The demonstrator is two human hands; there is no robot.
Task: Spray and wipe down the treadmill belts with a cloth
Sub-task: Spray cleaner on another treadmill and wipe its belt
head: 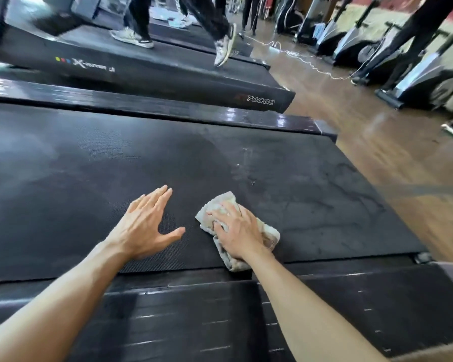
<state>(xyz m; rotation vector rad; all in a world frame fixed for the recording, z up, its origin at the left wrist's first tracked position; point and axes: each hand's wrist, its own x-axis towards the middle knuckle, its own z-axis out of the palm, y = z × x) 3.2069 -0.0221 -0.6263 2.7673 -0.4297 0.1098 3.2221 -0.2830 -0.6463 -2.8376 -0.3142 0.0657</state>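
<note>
A black textured treadmill belt point(115, 173) fills the middle of the view, with damp streaks toward its right end. A crumpled pale cloth point(220, 202) lies on the belt near the front edge. My right hand point(238, 231) presses flat on top of the cloth with fingers spread. My left hand point(144, 226) lies just left of it, fingers straight, palm down on or just above the belt, holding nothing. No spray bottle is visible.
The treadmill's glossy black side rail point(194, 322) runs under my forearms. Another treadmill point(168, 77) stands beyond, with a person's legs in pale sneakers point(225, 45) walking on it. Exercise bikes point(416, 77) and a white cable point(306, 58) sit on the wooden floor at the right.
</note>
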